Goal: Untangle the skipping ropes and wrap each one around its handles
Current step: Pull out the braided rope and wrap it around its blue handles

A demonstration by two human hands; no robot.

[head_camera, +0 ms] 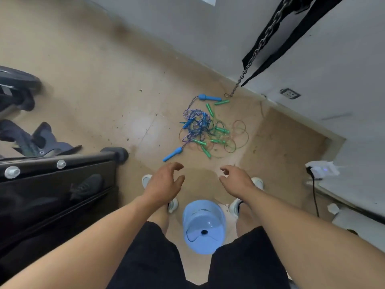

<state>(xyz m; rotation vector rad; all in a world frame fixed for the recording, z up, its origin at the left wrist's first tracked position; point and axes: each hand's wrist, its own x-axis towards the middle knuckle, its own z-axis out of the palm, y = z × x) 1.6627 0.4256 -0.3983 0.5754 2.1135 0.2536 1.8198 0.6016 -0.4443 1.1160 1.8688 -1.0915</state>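
I hold my left hand (164,182) and right hand (235,178) loose-fingered, holding nothing, over bare tan floor (93,90); the tangled ropes (206,128) (thin cords, plastic handles) lie ahead near the wall (312,69).

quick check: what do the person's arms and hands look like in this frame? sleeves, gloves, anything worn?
Both arms are bare from the bottom edge of the frame to the fingertips, with no sleeves showing. The left hand and right hand have no gloves, and no rings, watch or wristband can be seen. Lower down, the person wears black shorts and white shoes.
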